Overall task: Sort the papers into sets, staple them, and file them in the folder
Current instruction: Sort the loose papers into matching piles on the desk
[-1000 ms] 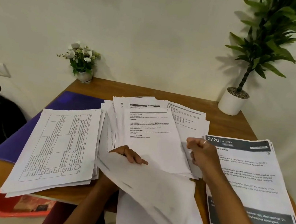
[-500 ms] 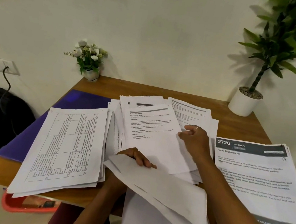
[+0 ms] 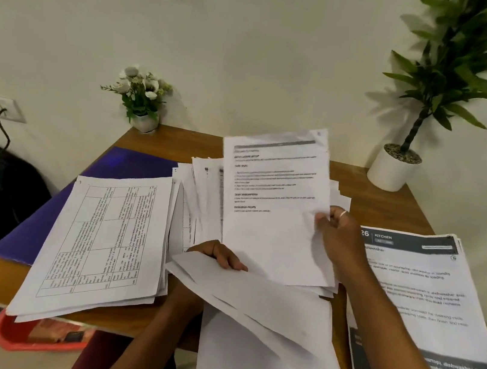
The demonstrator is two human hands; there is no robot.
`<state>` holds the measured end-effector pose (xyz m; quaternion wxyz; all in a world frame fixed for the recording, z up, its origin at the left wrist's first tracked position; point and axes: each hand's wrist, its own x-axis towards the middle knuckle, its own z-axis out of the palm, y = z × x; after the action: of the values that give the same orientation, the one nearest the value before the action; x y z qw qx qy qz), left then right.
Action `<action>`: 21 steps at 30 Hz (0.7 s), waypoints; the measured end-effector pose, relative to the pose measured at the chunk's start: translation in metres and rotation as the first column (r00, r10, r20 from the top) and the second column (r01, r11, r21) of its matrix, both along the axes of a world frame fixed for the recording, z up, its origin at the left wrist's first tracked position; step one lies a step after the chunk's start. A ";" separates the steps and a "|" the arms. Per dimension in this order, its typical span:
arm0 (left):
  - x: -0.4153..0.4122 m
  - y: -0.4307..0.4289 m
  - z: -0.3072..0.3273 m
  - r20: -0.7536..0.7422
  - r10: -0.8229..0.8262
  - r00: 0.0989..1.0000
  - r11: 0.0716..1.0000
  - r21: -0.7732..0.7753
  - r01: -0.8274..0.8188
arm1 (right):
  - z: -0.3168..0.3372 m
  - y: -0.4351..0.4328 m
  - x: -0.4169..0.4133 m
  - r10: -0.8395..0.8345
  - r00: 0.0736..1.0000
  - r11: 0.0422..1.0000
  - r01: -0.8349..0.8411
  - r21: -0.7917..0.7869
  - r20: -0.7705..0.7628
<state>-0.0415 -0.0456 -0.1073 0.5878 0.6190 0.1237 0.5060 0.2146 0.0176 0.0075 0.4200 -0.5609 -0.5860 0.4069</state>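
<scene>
Head view: the right hand (image 3: 340, 236) is seen at centre right of the frame, its thumb and fingers pinched on the right edge of a printed sheet (image 3: 276, 208), which is held tilted up off the loose middle pile (image 3: 197, 209). The left hand (image 3: 219, 255) is seen at lower centre, its fingers curled over the top of a small bundle of blank-faced sheets (image 3: 250, 299) that droops toward the lower right.

To the left of the hands a stack headed by a table-printed page (image 3: 101, 239) lies partly over a purple folder (image 3: 81, 201), of which only the far and left parts are shown. At the right of the frame a stack topped by a dark-banded "KITCHEN" page (image 3: 428, 294) is laid on the wooden table (image 3: 179, 143). No stapler can be made out.

The step in hand is judged to be sorting, with stapling and filing not yet begun. For it to be done well, the heading of the lifted sheet should be read before it is assigned, only one sheet should be taken at a time, and the pinch should be kept light so that the paper is not creased. The piles are best kept apart, with edges squared, since they overlap closely near the middle.
</scene>
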 end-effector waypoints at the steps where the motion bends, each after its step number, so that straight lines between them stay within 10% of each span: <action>1: 0.007 -0.018 0.014 0.054 0.095 0.994 0.995 -0.044 -0.093 | 0.002 -0.002 0.007 -0.022 1.000 1.000 0.022 0.003 -0.015; 6: 0.042 -0.074 0.039 -0.253 0.748 0.613 0.497 -0.399 -0.771 | 0.003 -0.010 0.037 -0.063 0.998 0.997 0.063 0.040 -0.004; 21: 0.049 -0.073 0.056 -0.321 0.780 0.537 0.383 -0.433 -0.816 | 0.009 -0.029 0.057 -0.076 0.995 0.995 0.080 0.062 -0.064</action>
<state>0.0070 -0.1183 -0.0509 0.4144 0.3070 0.5598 0.6486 0.2716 -0.0110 0.0169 0.4713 -0.5566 -0.5633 0.3882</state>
